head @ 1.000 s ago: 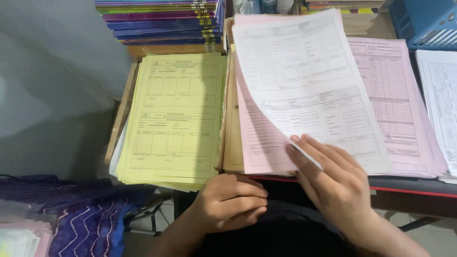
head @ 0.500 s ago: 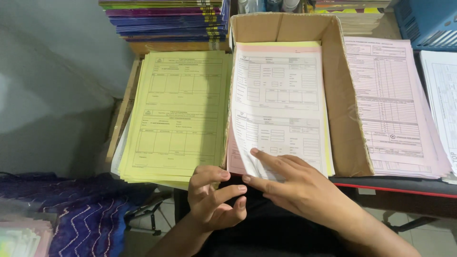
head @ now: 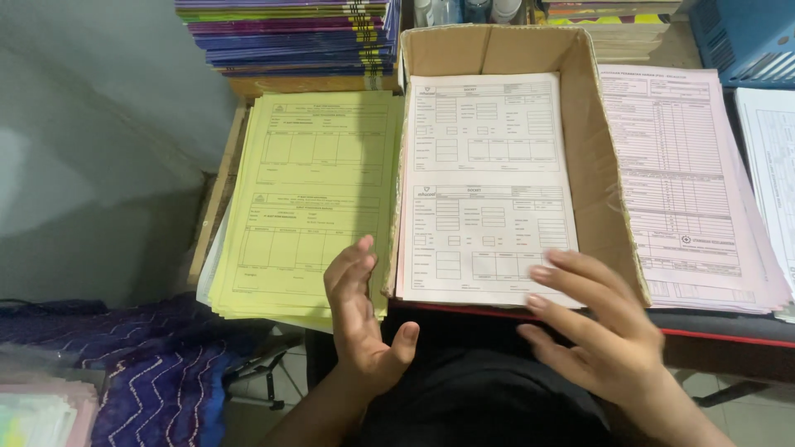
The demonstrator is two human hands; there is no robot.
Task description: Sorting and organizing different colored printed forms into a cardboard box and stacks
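A white printed form (head: 484, 186) lies on top of a paper stack inside an open cardboard box (head: 600, 178). My left hand (head: 360, 319) hovers open at the box's near left corner, fingers apart, over the edge of a stack of yellow forms (head: 310, 194). My right hand (head: 600, 327) is open at the box's near right corner. Its fingertips rest on or just above the white form's lower right edge. Neither hand holds anything.
A stack of pink forms (head: 691, 186) lies right of the box, with white sheets (head: 770, 174) beyond. Purple-spined books (head: 290, 33) are piled at the back left, a blue crate (head: 749, 37) at the back right. A purple patterned cloth (head: 141, 364) lies lower left.
The white sheet, held up a second ago, now lies flat in the box. My right hand let go and drew back; my left hand opened and rose to the box's left corner.
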